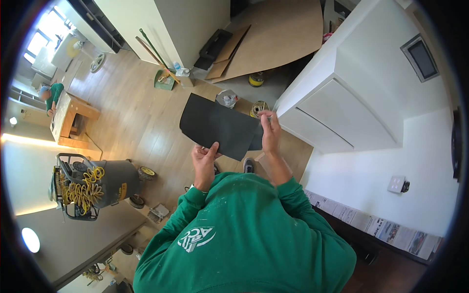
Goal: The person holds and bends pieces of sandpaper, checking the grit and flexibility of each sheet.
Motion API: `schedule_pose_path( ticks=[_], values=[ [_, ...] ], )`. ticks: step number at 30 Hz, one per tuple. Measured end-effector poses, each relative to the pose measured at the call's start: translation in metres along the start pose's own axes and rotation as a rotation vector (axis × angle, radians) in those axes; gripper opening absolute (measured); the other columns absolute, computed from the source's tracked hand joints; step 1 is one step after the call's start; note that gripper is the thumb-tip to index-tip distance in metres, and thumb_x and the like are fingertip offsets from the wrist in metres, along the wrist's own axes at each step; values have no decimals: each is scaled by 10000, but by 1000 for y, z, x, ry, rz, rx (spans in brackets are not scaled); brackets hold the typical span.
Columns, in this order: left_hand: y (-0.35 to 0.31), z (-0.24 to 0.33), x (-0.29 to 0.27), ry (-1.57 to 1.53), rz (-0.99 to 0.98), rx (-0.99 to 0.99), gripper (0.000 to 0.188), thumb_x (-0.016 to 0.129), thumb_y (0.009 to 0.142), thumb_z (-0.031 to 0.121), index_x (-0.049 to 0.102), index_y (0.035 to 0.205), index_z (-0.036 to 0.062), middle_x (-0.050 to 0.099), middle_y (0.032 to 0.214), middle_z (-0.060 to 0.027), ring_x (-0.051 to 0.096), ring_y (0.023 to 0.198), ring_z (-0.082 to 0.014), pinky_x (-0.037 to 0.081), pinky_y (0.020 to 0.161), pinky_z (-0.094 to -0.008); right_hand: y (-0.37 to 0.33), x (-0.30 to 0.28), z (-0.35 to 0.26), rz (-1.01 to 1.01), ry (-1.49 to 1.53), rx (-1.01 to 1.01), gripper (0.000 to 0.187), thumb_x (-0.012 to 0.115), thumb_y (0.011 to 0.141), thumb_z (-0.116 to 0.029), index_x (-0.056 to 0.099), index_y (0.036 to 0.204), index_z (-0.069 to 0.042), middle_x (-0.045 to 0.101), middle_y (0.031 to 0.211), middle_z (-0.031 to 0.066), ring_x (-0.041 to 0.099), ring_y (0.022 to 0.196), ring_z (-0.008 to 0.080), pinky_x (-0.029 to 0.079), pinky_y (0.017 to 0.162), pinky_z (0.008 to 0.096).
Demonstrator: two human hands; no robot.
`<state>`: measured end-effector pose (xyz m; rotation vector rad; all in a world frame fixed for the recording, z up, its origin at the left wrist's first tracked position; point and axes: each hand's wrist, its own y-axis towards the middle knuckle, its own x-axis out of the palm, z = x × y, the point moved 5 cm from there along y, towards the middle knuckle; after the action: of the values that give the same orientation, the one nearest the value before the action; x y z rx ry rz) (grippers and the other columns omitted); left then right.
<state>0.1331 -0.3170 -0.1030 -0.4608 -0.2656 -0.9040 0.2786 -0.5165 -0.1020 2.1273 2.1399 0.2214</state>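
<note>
A: Starting and ending with the head view, the only one: where is your piece?

B: You hold the dark grey, nearly rectangular thin sheet up in front of your body, over the pale wood-plank floor, well apart from the white, boxy cabinet with a panelled face on your right.

A: And your fingers?

B: Your left hand grasps the lower edge, thumb lying on the near face, the other fingers mostly hidden behind. Your right hand grips the right end with bent fingers; exactly what they pinch there is partly hidden. Neither hand is released.

A: A narrower dark flap shows beside your right hand. Is that a second piece?

B: You can't tell from here whether it is a fold of yours or a separate layer.

A: So how far along are you?

B: Early on, I judge. Your sheet is already picked up and spread between both hands, slightly bowed. It isn't pressed against or laid on any surface, so any use of it away from your hands seems left to do. Whether its edges are already trimmed, you can't tell either.
</note>
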Motion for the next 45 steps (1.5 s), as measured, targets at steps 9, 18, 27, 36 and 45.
schedule_pose_path(
  ticks=[9, 18, 27, 36, 45],
  values=[
    [0, 3, 0, 103, -58, -42, 204, 729, 907, 73, 588, 1046, 22, 627, 785, 18, 601, 643, -64, 549, 628, -232, 3, 0, -19, -6, 34, 47, 155, 542, 1036, -176, 603, 1029, -34, 548, 885, -8, 459, 763, 68, 400, 702, 231],
    [-20, -11, 15, 156, -227, -172, 241, 693, 915, 8, 598, 1136, -3, 656, 827, 10, 570, 634, -38, 498, 609, -203, 2, -11, 5, 5, 13, 111, 249, 574, 1027, -262, 674, 1030, -35, 625, 882, 1, 518, 793, 72, 420, 724, 228],
    [18, -43, -20, 110, -86, -102, 262, 710, 888, -11, 575, 1113, -17, 718, 977, -89, 693, 800, -133, 557, 709, -270, 17, -106, 67, 430, 565, 486, 295, 611, 1000, -306, 655, 1066, -22, 621, 923, 1, 560, 792, 145, 488, 763, 307],
    [28, -85, -30, 460, -18, -76, 300, 804, 825, 101, 618, 1019, -34, 696, 867, -66, 654, 754, -130, 517, 654, -271, -48, -21, 85, -381, 623, 877, 329, 682, 952, -280, 659, 1114, 6, 663, 1135, 42, 580, 1063, 130, 419, 959, 314],
    [4, -75, -89, 752, 217, -77, 533, 878, 750, 448, 569, 809, 18, 547, 696, -23, 542, 650, -107, 461, 546, -304, -61, 28, 159, -565, 156, 989, 398, 674, 956, -248, 621, 1218, 47, 659, 1205, 131, 642, 1073, 212, 493, 949, 342]
  ],
)
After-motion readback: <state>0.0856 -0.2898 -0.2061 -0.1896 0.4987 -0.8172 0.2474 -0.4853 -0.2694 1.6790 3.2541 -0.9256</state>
